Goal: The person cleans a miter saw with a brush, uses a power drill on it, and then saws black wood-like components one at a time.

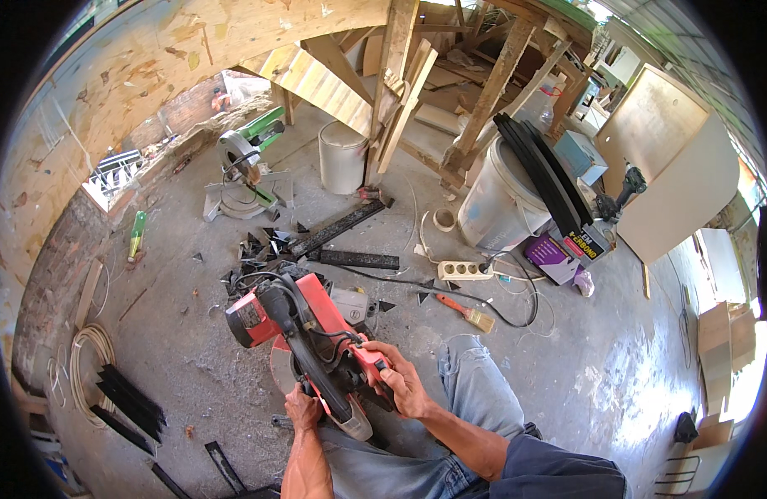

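A red and black miter saw stands on the concrete floor right in front of my knees. My right hand is closed around its red handle, the thumb lying along the top near the black switch. Low beside the saw's blade guard, my left hand is curled with its fingers bent. Whatever it grips there is hidden by the hand and the saw. Behind the saw lie black strips and a pile of small black triangular offcuts.
Beyond stand a green miter saw, a white bucket and a larger bucket with long black strips across it. A power strip and paintbrush lie to the right. Coiled cable and black strips lie left.
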Demonstrator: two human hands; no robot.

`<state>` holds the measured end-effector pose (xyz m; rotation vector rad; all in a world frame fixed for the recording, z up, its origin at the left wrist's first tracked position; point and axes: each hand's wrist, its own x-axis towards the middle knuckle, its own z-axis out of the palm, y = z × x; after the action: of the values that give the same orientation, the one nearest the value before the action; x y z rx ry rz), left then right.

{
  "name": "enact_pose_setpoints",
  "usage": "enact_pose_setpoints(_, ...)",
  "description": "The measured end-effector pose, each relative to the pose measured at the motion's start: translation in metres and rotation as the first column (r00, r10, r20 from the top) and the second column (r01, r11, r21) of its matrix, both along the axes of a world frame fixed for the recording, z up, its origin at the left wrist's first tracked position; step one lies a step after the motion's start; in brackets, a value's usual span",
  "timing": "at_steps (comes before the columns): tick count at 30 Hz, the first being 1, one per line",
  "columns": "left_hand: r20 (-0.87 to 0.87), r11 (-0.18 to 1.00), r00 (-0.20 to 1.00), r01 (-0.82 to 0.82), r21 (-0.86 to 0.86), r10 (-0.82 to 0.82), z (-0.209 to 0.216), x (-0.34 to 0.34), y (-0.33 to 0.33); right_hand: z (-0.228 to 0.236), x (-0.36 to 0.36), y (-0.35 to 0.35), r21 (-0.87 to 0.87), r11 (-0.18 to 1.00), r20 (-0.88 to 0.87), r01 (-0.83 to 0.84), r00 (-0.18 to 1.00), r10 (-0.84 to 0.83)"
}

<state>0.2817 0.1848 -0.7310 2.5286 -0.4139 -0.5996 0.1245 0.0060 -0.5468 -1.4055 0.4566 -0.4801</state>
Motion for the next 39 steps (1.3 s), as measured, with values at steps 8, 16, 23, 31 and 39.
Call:
enact_pose_setpoints(8,0.005,1.000,1.000,-0.004,0.001,0.004,0.001,0.001,0.001,-0.003,-0.001,0.000,0.009,1.000,0.021,-0.005,1.000,0.005)
enact_pose_setpoints(16,-0.004,1.000,1.000,0.001,-0.016,-0.001,0.015,-0.001,-0.003,-0.005,-0.001,0.002,0.041,0.999,0.058,-0.004,0.998,0.001)
enact_pose_setpoints(23,-0.015,1.000,1.000,-0.003,-0.024,0.002,0.023,-0.002,-0.006,-0.006,-0.003,0.001,0.057,0.998,0.032,-0.002,0.999,0.000)
enact_pose_setpoints(31,-0.006,0.998,1.000,-0.007,-0.068,0.007,0.019,-0.001,-0.004,-0.011,-0.002,0.003,0.078,0.997,0.073,-0.001,0.997,-0.004)
enact_pose_setpoints(39,-0.019,0.997,1.000,-0.008,-0.078,0.007,0.018,-0.002,-0.006,-0.009,-0.004,0.003,0.052,0.999,0.062,-0.004,0.998,0.001)
